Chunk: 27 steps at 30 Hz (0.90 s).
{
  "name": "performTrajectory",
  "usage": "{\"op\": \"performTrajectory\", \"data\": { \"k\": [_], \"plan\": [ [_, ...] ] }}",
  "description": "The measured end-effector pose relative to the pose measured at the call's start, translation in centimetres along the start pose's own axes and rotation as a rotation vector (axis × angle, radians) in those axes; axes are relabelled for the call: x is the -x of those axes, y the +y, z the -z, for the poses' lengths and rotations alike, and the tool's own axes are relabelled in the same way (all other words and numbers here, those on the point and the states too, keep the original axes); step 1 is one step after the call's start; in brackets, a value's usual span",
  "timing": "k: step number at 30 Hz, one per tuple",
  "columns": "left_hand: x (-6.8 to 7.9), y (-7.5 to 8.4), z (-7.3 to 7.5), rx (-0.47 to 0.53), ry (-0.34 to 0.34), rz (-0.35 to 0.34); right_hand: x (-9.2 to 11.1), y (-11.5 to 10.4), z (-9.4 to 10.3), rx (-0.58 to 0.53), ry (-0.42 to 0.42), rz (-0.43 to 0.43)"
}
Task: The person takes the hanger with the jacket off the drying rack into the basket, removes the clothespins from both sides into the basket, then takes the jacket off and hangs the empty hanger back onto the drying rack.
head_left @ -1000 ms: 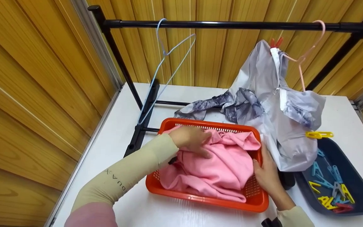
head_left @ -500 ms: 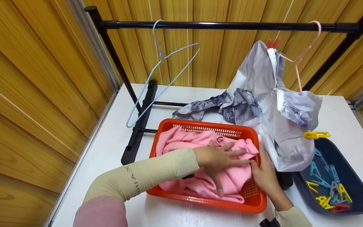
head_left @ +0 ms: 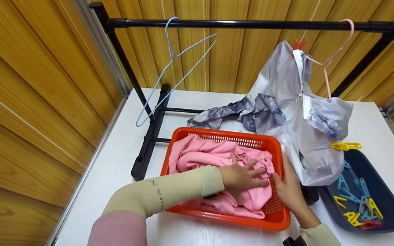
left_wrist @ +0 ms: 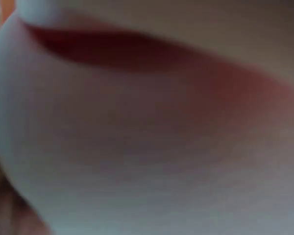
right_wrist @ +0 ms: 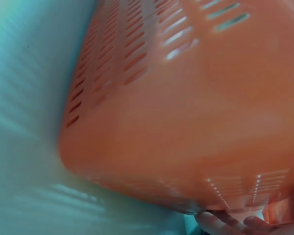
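Observation:
A pink garment (head_left: 197,153) lies bunched inside an orange-red plastic basket (head_left: 238,220) with slotted walls. My left hand (head_left: 243,177), fingers spread, presses flat on the right part of the garment. With my right hand (head_left: 290,188) I grip the basket's right side, thumb at the rim and fingers outside the wall. Blurred pale and reddish cloth fills the left wrist view. In the right wrist view the basket's outer wall (right_wrist: 186,117) takes up most of the picture, and my fingertips (right_wrist: 213,224) show at the bottom against it.
Behind the basket stands a black rack (head_left: 238,24). On it hang a blue wire hanger (head_left: 161,75) and a pink hanger (head_left: 327,63) with a grey-white garment (head_left: 286,85), a red clip and a yellow clothespin (head_left: 345,146). A dark tray (head_left: 393,212) holds several clothespins.
My left hand has moved right across the pink garment, its fingers spreading out. The blue hanger has swung. My right hand stays at the basket's rim.

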<state>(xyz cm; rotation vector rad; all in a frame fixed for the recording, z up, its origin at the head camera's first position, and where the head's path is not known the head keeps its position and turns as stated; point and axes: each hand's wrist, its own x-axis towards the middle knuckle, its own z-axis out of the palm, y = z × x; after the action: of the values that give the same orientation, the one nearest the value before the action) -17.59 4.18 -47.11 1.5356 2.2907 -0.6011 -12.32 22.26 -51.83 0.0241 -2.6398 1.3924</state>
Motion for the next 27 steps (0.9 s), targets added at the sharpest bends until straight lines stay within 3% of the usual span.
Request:
{"op": "performTrajectory", "data": {
  "k": [6, 11, 18, 22, 27],
  "plan": [
    [-0.3, 0.2, -0.5, -0.012, 0.048, 0.010, 0.0, 0.0, 0.1, -0.012, -0.008, -0.012],
    [0.2, -0.2, 0.0, 0.008, 0.063, 0.012, -0.5, -0.1, 0.4, 0.008, -0.018, -0.012],
    [2.1, -1.2, 1.2, 0.189, 0.094, -0.030, 0.0, -1.8, 1.6, 0.050, -0.042, -0.073],
    [3.3, -2.0, 1.7, 0.338, 0.129, -0.021, 0.4, -3.1, 2.0, 0.072, -0.021, -0.027],
    [4.5, -2.6, 2.1, 0.387, 0.244, 0.029, 1.0, -4.5, 2.6, 0.076, 0.022, 0.033]
  ]
}}
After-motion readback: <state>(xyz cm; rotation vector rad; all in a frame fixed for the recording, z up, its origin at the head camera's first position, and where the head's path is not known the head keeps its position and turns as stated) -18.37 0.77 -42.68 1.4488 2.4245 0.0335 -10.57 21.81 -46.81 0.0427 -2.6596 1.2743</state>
